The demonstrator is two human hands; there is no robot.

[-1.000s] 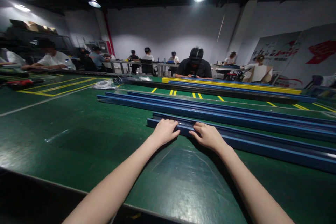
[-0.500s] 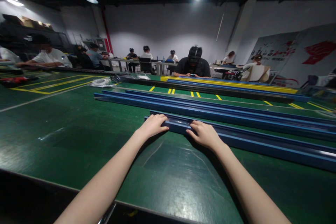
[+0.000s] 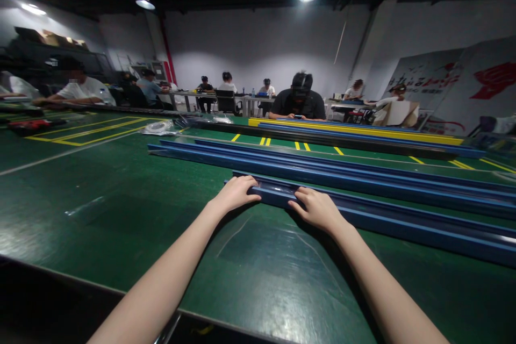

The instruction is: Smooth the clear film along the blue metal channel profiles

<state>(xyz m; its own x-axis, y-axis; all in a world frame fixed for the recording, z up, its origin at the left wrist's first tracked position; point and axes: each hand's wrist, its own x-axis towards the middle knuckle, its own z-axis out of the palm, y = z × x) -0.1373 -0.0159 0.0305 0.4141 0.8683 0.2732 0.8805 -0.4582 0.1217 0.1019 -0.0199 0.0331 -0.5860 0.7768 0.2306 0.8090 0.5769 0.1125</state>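
Blue channel (image 3: 374, 220) is lying across the right part of the green counter (image 3: 121, 199), its hollow facing up and its walls running off past the right edge of view. Its left end is showing just past the left hand (image 3: 237, 191). That hand is half closed, curling its fingers over the near wall and laying its thumb along the outer face, so it is gripping the wall between them. The right hand (image 3: 316, 207) is gripping the same wall likewise, and a short length of blue is showing between the 2 hands. How tightly they are holding, I cannot tell.

Behind, a thin green strip is separating the channel from other blue channels (image 3: 322, 171), whose left ends are extending farther left. A broad stretch of counter is opening out leftward, and another is lying between the channel and the near edge, both forearms passing over it. Farther back, a black rail (image 3: 342, 142) and a yellow rail (image 3: 363, 130) are lying roughly parallel, and a person in a dark shirt (image 3: 298, 103) is sitting beyond them.
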